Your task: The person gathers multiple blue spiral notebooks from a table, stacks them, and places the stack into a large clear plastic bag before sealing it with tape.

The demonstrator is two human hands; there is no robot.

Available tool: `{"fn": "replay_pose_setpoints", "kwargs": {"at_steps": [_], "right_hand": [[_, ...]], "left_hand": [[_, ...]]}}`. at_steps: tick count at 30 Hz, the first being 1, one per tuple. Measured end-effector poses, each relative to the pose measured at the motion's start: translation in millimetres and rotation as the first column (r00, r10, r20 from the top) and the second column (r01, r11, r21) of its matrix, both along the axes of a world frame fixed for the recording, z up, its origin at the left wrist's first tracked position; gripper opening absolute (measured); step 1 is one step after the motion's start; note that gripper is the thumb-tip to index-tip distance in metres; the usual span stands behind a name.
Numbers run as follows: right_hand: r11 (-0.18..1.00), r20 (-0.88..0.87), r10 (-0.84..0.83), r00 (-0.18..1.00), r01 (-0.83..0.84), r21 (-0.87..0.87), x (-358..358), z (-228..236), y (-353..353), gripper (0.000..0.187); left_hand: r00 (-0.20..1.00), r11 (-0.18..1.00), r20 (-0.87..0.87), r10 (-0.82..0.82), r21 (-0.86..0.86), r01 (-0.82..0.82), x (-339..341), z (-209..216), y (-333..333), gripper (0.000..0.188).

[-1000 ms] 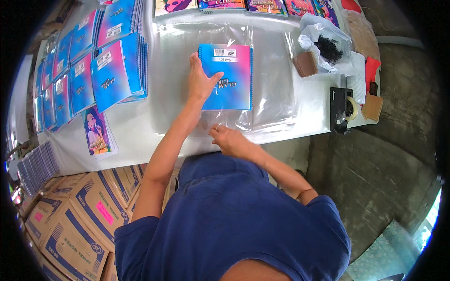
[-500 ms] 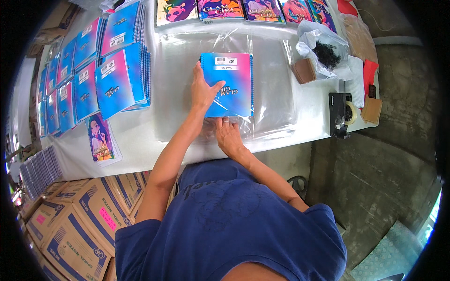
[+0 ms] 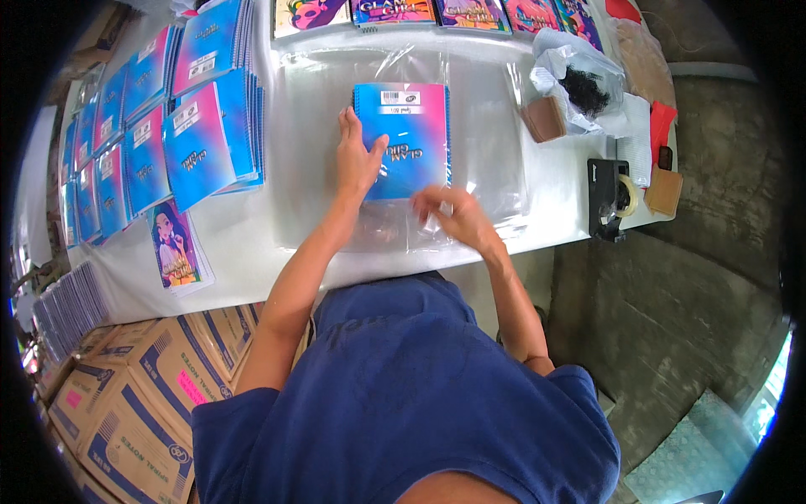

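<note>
A spiral notebook (image 3: 403,143) with a blue and pink cover lies inside or beneath clear plastic film (image 3: 491,160) on the table. My left hand (image 3: 359,168) lies at its left edge, fingers stretched out and thumb over the cover. At the notebook's lower right corner, my right hand (image 3: 462,220) hovers over the plastic, its fingers curved and blurred; whether they pinch the film is hard to see.
Blue and pink notebooks (image 3: 197,139) stand in overlapping stacks at the left, beside a notebook with an illustrated cover (image 3: 175,248). More illustrated notebooks (image 3: 474,15) line the far edge. A tape dispenser (image 3: 606,202) sits at the right. Cardboard boxes (image 3: 138,395) are below left.
My right hand has come out from below the notebook's near edge and moved up and right to its corner. My left hand's fingers have straightened along the left edge.
</note>
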State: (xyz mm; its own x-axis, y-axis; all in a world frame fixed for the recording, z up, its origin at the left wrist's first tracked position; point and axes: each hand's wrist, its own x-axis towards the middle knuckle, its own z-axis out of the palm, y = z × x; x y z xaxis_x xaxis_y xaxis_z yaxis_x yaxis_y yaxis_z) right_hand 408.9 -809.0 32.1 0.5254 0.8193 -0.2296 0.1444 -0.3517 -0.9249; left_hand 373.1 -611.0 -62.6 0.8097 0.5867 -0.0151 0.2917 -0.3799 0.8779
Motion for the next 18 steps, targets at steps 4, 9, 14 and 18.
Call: {"fn": "replay_pose_setpoints", "kwargs": {"at_steps": [4, 9, 14, 18], "right_hand": [[0.975, 0.555, -0.217, 0.803, 0.154, 0.159, 30.2, -25.1, 21.4, 0.024], [0.996, 0.707, 0.091, 0.701, -0.053, -0.075, 19.2, -30.5, 44.5, 0.051], [0.985, 0.628, 0.139, 0.765, -0.039, -0.17, 22.7, -23.1, 43.5, 0.053], [0.978, 0.628, 0.18, 0.757, -0.071, -0.194, 23.6, -20.4, 49.3, 0.054]], "left_hand": [[1.0, 0.997, -0.011, -0.005, 0.071, 0.006, 1.0, 4.5, -0.8, 0.076], [0.999, 0.997, -0.041, 0.006, 0.079, -0.003, -6.2, 4.1, 9.3, 0.072], [0.975, 0.916, -0.083, 0.205, 0.368, -0.161, -98.1, 9.1, 33.9, 0.066], [0.811, 0.722, -0.373, 0.45, 0.686, -0.086, -173.2, -18.3, 29.3, 0.055]]}}
